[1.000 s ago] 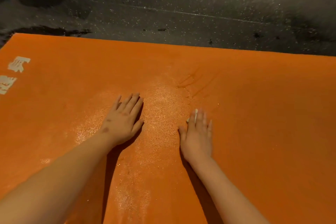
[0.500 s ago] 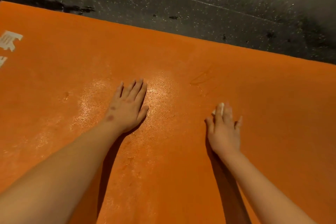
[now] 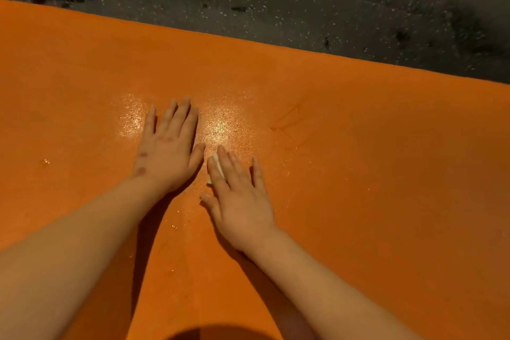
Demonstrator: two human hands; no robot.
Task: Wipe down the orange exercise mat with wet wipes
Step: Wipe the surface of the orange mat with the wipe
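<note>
Orange exercise mat point(image 3: 386, 174) fills most of my view. It lies flat on a dark speckled floor point(image 3: 303, 8), and its far edge runs at a slant from the upper left down to the right. I see a wet, glittering sheen point(image 3: 220, 124) on the mat's surface just ahead of and between the two hands, with a second bright patch beside the left fingertips. A few faint creases point(image 3: 289, 119) mark the mat to the right of the sheen.

The wet wipe point(image 3: 216, 164) is a small white strip pinned against the mat under the right hand point(image 3: 242, 201). Only a sliver shows, beside the index finger and at its base. That hand lies palm down, its fingers straight and pressing on the wipe, the little finger set apart and the thumb out to the side.

The left hand point(image 3: 168, 152) rests flat on the mat just beside it, palm down, its fingers straight and mostly together, holding nothing. Its thumb tip is close to the right index fingertip; I cannot tell if they touch.

Both bare forearms reach in from the bottom corners. A dark rounded shadow point(image 3: 220, 332) sits at the bottom edge.
</note>
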